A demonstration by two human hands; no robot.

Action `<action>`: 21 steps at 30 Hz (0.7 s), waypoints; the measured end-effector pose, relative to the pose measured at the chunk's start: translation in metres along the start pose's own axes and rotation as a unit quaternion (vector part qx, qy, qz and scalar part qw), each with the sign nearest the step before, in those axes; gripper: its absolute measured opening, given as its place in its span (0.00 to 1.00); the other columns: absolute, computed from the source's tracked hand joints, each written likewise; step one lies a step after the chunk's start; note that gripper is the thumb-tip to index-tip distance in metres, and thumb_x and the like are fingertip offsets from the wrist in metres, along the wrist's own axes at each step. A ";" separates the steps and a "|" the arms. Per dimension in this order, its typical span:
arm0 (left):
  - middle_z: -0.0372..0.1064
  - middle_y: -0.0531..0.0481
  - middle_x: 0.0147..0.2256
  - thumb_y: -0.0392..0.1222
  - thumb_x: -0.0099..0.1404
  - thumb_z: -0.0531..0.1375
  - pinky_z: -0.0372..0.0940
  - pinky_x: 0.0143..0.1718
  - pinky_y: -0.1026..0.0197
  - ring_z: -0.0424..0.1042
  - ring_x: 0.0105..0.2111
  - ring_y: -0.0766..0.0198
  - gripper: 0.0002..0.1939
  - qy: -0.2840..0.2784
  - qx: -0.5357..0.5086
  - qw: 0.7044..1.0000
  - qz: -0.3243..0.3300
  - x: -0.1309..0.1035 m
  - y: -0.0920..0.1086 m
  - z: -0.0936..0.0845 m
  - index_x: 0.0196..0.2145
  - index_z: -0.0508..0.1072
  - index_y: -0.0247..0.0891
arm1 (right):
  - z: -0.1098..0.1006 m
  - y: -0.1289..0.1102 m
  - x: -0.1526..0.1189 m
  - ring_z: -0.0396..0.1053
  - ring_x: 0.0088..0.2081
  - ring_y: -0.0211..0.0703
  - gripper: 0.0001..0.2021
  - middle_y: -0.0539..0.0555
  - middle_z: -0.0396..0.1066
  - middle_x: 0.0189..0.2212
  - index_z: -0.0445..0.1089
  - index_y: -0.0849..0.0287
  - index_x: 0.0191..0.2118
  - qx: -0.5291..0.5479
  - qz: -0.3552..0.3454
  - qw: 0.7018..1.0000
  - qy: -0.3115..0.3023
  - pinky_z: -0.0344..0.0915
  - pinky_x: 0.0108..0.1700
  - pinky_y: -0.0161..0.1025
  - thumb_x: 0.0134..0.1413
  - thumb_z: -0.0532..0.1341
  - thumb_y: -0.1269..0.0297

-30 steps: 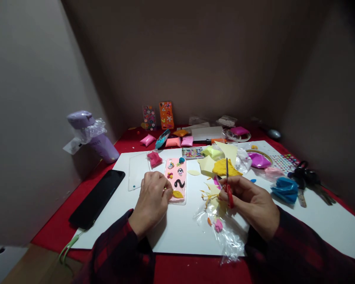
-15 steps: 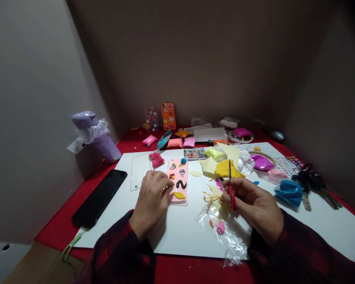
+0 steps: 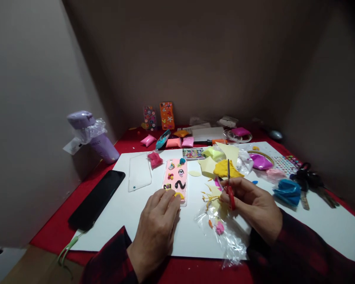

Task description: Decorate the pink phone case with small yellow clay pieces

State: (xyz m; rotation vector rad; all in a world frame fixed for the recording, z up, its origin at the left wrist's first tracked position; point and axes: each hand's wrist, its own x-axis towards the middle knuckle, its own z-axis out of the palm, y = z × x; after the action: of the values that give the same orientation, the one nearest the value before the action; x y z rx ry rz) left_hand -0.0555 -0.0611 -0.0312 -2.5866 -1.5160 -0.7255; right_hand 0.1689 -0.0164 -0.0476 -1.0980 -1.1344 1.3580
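A pink phone case (image 3: 172, 172) lies on the white board, bearing a black squiggle, small colourful shapes and a yellow piece near its lower end. Over that lower end rest the bent fingers of my left hand (image 3: 159, 225); its fingertips are hidden, so what they hold, if anything, cannot be seen. My right hand (image 3: 251, 205) grips red-handled scissors (image 3: 231, 197), blades pointing up. Beside them are thin yellow clay strands (image 3: 209, 198). A lump of yellow clay (image 3: 226, 169) sits just beyond the scissors.
A black phone (image 3: 97, 199) and a purple bottle (image 3: 102, 142) are on the left. A clear case (image 3: 140, 173) lies near the pink one. Crinkled plastic (image 3: 232, 240) spreads at the front. A blue packet (image 3: 286, 192) and keys (image 3: 316, 179) sit right; decorated cases (image 3: 167, 115) stand behind.
My left hand has moved down toward me, from the left side of the pink case to its lower end. A black and yellow shape on the case now shows. My right hand stays nearly still.
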 end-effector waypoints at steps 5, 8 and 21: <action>0.63 0.41 0.43 0.27 0.59 0.52 0.60 0.45 0.50 0.60 0.45 0.54 0.16 -0.038 0.026 0.999 0.011 -0.002 0.000 0.003 0.46 0.64 0.34 | -0.001 0.000 -0.001 0.61 0.24 0.32 0.14 0.47 0.66 0.23 0.67 0.58 0.36 0.002 0.000 1.000 -0.006 0.58 0.24 0.30 0.40 0.67 0.63; 0.63 0.42 0.42 0.29 0.61 0.51 0.60 0.45 0.50 0.60 0.45 0.54 0.15 -0.052 0.040 0.998 0.009 -0.002 0.002 0.003 0.46 0.64 0.34 | 0.000 -0.001 -0.001 0.61 0.25 0.33 0.15 0.47 0.66 0.24 0.67 0.58 0.36 0.002 0.003 1.000 -0.005 0.59 0.24 0.30 0.40 0.68 0.63; 0.62 0.42 0.43 0.32 0.62 0.51 0.59 0.44 0.50 0.60 0.44 0.54 0.15 -0.067 0.001 0.998 -0.014 -0.001 0.003 -0.001 0.47 0.62 0.35 | 0.002 -0.002 -0.002 0.61 0.24 0.34 0.14 0.47 0.65 0.22 0.67 0.57 0.36 -0.002 -0.009 1.000 0.006 0.57 0.23 0.31 0.40 0.67 0.63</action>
State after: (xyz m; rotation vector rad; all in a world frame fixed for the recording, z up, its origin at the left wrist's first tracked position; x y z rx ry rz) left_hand -0.0540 -0.0636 -0.0308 -2.6655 -1.5912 -0.5637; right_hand 0.1676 -0.0189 -0.0457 -1.0950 -1.1358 1.3340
